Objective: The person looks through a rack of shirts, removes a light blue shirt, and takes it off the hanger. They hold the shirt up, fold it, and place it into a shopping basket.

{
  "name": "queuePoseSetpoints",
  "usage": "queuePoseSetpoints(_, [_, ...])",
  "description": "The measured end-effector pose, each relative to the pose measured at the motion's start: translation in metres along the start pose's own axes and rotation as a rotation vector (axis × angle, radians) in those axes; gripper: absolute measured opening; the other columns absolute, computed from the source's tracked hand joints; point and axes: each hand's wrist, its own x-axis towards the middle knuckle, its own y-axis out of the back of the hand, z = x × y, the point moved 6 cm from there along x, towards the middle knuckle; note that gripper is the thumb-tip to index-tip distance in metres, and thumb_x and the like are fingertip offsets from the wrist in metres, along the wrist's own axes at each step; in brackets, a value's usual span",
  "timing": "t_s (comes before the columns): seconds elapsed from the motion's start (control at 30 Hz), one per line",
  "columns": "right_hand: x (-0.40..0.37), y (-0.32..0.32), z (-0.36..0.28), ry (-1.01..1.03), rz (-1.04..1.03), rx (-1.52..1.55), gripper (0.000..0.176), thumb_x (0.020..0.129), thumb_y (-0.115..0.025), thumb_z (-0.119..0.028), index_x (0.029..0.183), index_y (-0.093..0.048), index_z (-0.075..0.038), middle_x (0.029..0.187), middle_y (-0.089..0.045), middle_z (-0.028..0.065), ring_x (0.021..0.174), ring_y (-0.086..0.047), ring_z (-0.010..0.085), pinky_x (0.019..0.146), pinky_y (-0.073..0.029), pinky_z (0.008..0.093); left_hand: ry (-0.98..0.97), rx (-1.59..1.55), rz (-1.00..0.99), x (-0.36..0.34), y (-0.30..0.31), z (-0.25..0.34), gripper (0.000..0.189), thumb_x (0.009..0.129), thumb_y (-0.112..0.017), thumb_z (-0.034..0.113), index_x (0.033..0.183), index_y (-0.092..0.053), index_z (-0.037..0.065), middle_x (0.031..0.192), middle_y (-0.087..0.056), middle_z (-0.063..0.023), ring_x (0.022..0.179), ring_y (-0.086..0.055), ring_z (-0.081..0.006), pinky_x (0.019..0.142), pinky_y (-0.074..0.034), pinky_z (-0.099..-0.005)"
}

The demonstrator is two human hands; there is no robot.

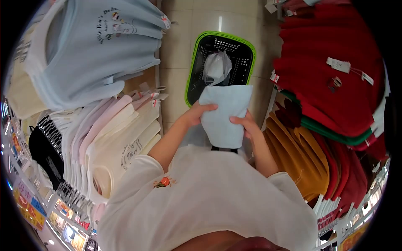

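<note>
Both my hands hold a folded piece of light blue cloth (226, 115) in front of my body. My left hand (198, 112) grips its left edge, with the thumb lying on top. At the right edge, my right hand (247, 124) pinches it the same way, fingers tucked behind. Beyond the cloth, on the floor, stands a black shopping basket (241, 47) with a bright green rim. Inside the basket sits a clear plastic bag (217, 67) with something white in it. The cloth's near end overlaps the view of my lap.
Light blue sweatshirts (104, 46) hang at the upper left, above cream and pink tops (121, 138). On the right are red tops (326, 75) with tags and mustard ones (297, 154). A tiled floor aisle (176, 46) runs between the racks.
</note>
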Motion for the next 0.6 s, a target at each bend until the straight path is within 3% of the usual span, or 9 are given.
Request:
queuePoseSetpoints(0.1, [0.046,0.013,0.034,-0.137,-0.210,0.209,0.061,0.080,-0.077,-0.006,0.134,-0.050,-0.002,0.125,-0.062,0.0095,0.115,-0.060,0.0246,0.098,-0.050,0.0398,0.125,0.100,0.007,0.046,0.016,-0.006,0.063,0.081,-0.076,0.012,0.138,-0.050,0.007,0.130,-0.060,-0.0111,0.116,-0.061,-0.0251,0.098,-0.051,-0.0399])
queuePoseSetpoints(0.2, [0.125,0.059,0.065,-0.106,0.102,0.177,0.060,0.081,-0.075,-0.005,0.135,-0.050,-0.001,0.126,-0.062,0.0103,0.115,-0.060,0.0255,0.099,-0.049,0.0408,-0.024,0.486,0.139,0.142,0.084,-0.007,0.062,0.081,-0.077,0.018,0.135,-0.051,0.004,0.128,-0.061,-0.0130,0.110,-0.063,-0.0248,0.090,-0.054,-0.0384])
queuePoseSetpoints(0.3, [0.169,0.077,0.064,-0.059,0.177,0.216,0.064,0.081,-0.077,-0.008,0.137,-0.047,-0.001,0.127,-0.061,0.0130,0.117,-0.060,0.0271,0.099,-0.049,0.0414,-0.407,0.758,0.568,0.196,0.138,-0.001,0.061,0.079,-0.077,0.025,0.128,-0.052,-0.002,0.116,-0.065,-0.0168,0.106,-0.065,-0.0297,0.090,-0.052,-0.0416])
queuePoseSetpoints(0.4, [0.206,0.090,0.055,-0.028,0.261,0.071,0.053,0.082,-0.074,-0.005,0.130,-0.054,0.001,0.122,-0.065,0.0134,0.110,-0.063,0.0273,0.095,-0.051,0.0403,-0.786,1.181,1.146,0.214,0.173,0.002,0.072,0.076,-0.077,0.030,0.132,-0.046,-0.002,0.114,-0.062,-0.0196,0.102,-0.063,-0.0370,0.089,-0.051,-0.0461])
queuePoseSetpoints(0.5, [0.248,0.094,0.050,-0.068,0.224,-0.103,0.048,0.080,-0.072,-0.002,0.126,-0.058,0.002,0.116,-0.067,0.0132,0.105,-0.065,0.0270,0.091,-0.052,0.0392,-0.583,1.173,1.034,0.249,0.208,-0.013,0.074,0.075,-0.075,0.030,0.135,-0.041,0.002,0.113,-0.058,-0.0205,0.100,-0.059,-0.0425,0.088,-0.049,-0.0502])
queuePoseSetpoints(0.53, [0.264,0.095,0.051,-0.113,0.165,-0.165,0.049,0.079,-0.072,-0.001,0.126,-0.058,0.002,0.115,-0.067,0.0130,0.104,-0.065,0.0266,0.091,-0.052,0.0387,-0.527,1.121,0.925,0.259,0.217,-0.014,0.045,0.083,-0.067,0.026,0.120,-0.053,0.004,0.107,-0.061,-0.0227,0.097,-0.060,-0.0442,0.083,-0.050,-0.0511])
queuePoseSetpoints(0.6, [0.292,0.088,0.053,-0.172,0.008,-0.274,0.050,0.075,-0.073,-0.004,0.123,-0.060,0.002,0.112,-0.068,0.0131,0.101,-0.065,0.0260,0.090,-0.051,0.0373,-0.593,1.208,0.844,0.275,0.225,-0.005,0.029,0.086,-0.063,0.019,0.109,-0.058,0.003,0.095,-0.063,-0.0203,0.092,-0.061,-0.0425,0.079,-0.050,-0.0499])
